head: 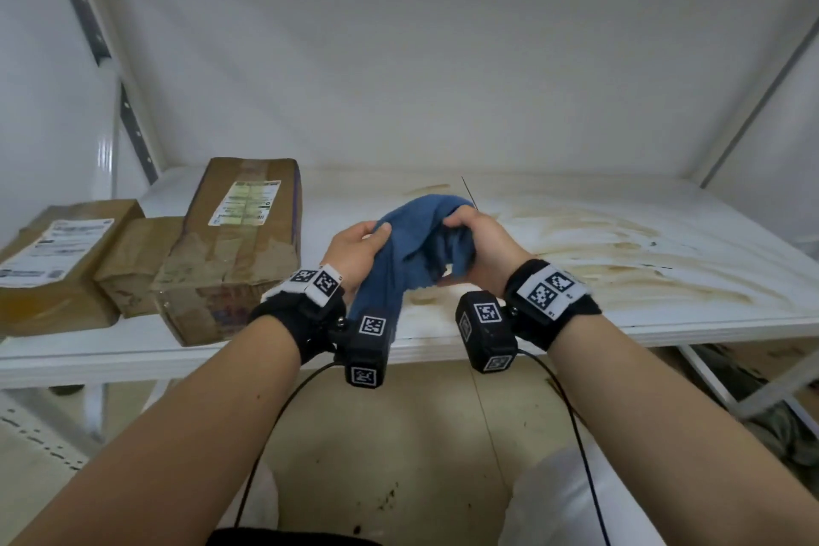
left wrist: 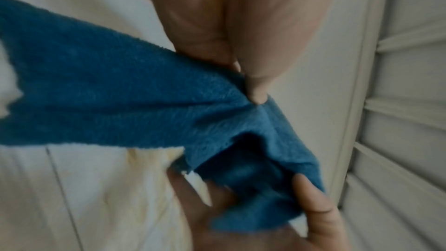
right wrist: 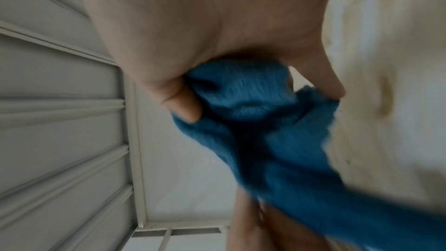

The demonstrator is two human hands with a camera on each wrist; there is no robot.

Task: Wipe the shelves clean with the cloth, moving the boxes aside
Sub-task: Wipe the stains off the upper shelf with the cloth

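A blue cloth [head: 407, 244] hangs bunched between both hands, above the front middle of the white shelf [head: 664, 319]. My left hand [head: 361, 242] pinches one part of the cloth [left wrist: 144, 102] between thumb and fingers. My right hand [head: 476, 235] grips another bunched part of the cloth [right wrist: 243, 93]. Three brown cardboard boxes stand at the shelf's left: a long tall one [head: 239, 248], a small one [head: 137, 262] and a flat one [head: 57, 262] with a white label.
Brownish streaks and stains [head: 620, 253] cover the right half of the shelf. Grey shelf uprights [head: 753, 102] rise at the right and left [head: 128, 120]. A tan floor [head: 421, 434] shows beneath the shelf's front edge.
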